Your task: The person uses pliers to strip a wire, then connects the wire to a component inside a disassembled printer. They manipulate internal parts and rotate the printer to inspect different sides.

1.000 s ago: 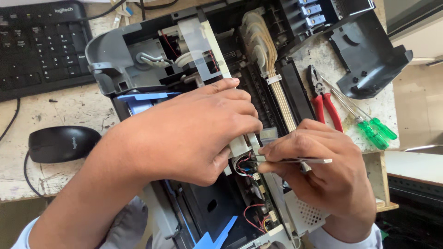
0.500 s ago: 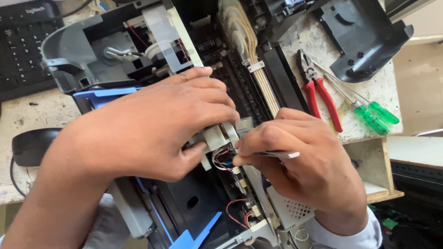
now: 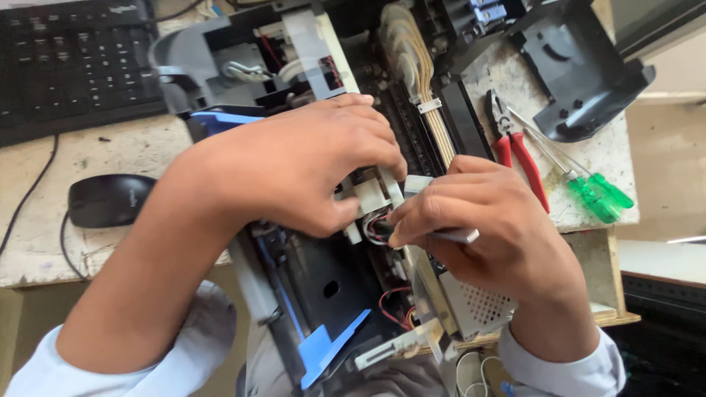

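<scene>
Two bare hands are working inside an opened printer (image 3: 323, 294) that is lying on a worn counter (image 3: 103, 154). Far left, a black keyboard (image 3: 73, 62) is sitting at the back edge, with a black mouse (image 3: 110, 200) near the front. Left hand (image 3: 294, 169) is reaching across the printer, fingers curled narrow and pinching a small white plastic part (image 3: 371, 197) at the centre. Just beside it, right hand (image 3: 485, 228) is gripping a thin metal tool (image 3: 456, 235), closed tight round it, tip hidden among red and black wires (image 3: 376, 224). A beige ribbon cable (image 3: 423, 88) is running up behind. Further right, red-handled pliers (image 3: 518, 154) and green-handled screwdrivers (image 3: 599, 197) are lying on the counter, beside a detached black cover (image 3: 581, 73).
</scene>
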